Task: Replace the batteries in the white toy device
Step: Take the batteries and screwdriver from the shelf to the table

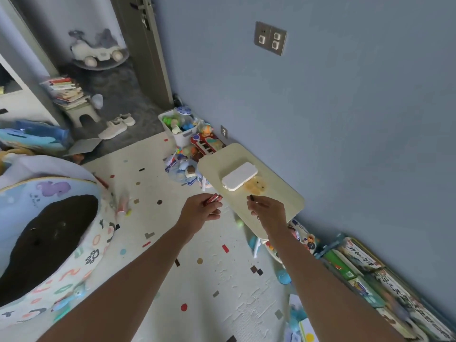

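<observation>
The white toy device (238, 176), a flat rounded box, lies on a small cream table (278, 203) beside the blue wall. A yellowish shape with dark dots (255, 186) lies on the table just below the device. My left hand (201, 210) hovers off the table's left edge and holds red batteries (213, 198) between thumb and fingers. My right hand (267, 210) is over the table's near part, pinching a small dark object (251, 197), too small to identify. Both hands are a short way from the device and do not touch it.
A white bin of toys (178, 126) and a toy keyboard (204, 145) sit beyond the table. Picture books (365, 272) line the wall at right. A round padded play ring (56, 243) fills the left. The speckled white mat (197, 280) lies below my arms.
</observation>
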